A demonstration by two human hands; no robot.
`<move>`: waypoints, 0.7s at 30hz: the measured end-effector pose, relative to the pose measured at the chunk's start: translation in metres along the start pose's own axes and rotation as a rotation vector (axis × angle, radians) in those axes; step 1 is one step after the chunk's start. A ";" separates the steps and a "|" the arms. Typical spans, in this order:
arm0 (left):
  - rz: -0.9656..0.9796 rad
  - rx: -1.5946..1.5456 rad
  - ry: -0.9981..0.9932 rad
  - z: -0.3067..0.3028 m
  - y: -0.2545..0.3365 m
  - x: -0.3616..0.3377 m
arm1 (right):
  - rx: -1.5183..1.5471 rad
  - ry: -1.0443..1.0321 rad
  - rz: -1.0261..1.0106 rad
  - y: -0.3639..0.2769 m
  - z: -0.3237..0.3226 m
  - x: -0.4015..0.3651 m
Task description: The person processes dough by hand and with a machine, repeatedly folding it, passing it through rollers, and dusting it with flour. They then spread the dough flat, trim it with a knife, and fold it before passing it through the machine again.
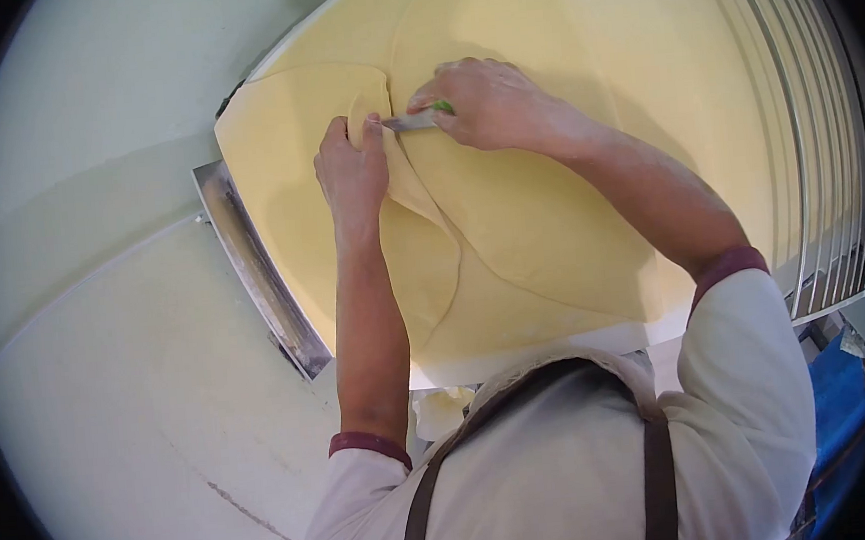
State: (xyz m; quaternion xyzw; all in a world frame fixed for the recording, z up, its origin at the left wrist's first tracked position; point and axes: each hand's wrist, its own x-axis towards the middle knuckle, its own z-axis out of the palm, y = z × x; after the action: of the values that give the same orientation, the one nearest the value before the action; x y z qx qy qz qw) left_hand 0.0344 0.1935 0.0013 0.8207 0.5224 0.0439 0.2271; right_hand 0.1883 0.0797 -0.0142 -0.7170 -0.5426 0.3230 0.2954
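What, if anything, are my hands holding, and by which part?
Your right hand holds a knife by its green handle; your left hand pinches the yellow dough sheet by a raised fold.

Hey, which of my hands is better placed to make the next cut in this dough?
Probably your right hand: it grips the knife, with the blade pointing at the dough seam. Your left hand holds a lifted flap near the tip, so steadying seems its role.

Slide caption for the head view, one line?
Left hand pinching a yellow dough sheet, right hand holding a knife at its edge.
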 end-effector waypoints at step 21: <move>-0.048 -0.187 0.142 0.008 -0.024 -0.053 | -0.016 -0.229 0.006 -0.004 -0.001 -0.038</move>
State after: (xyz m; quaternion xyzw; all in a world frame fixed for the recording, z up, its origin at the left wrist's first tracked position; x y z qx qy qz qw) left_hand -0.0068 0.1522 -0.0070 0.7780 0.5504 0.1451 0.2661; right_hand 0.1792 0.0439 -0.0046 -0.6795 -0.5731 0.3992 0.2245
